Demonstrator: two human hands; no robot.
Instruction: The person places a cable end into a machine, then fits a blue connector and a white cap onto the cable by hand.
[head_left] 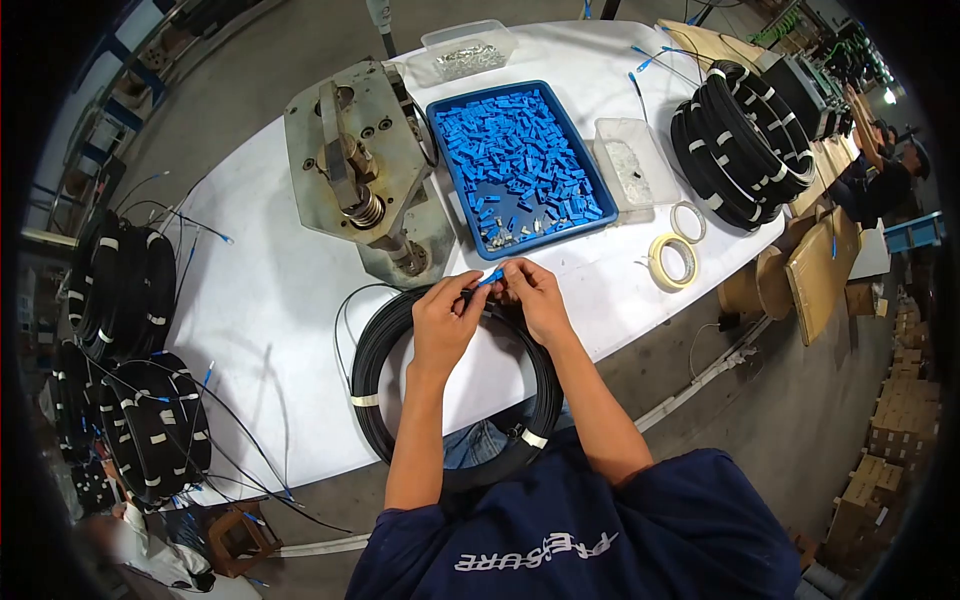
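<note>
Between the fingertips of both hands is a small blue connector [491, 278], at the end of a black cable. My left hand [447, 318] is closed in a pinch on the connector's lower left side. On its right side, my right hand [534, 297] has its thumb and fingers pressed together at the connector; the exact grip of the fingertips is partly hidden. Under my wrists a coil of black cable [372, 352], bound with white tape, lies partly on the table and reaches over its front edge. Just beyond my hands stands a blue tray [462, 208] full of blue connector housings and a few metal pieces.
A heavy metal press [345, 190] stands left of the tray. Clear plastic boxes [465, 52] and tape rolls [672, 262] sit around it on the white table [250, 270]. Black cable coils [740, 145] lie at the right, more coils [150, 425] at the left. Other people are at both sides.
</note>
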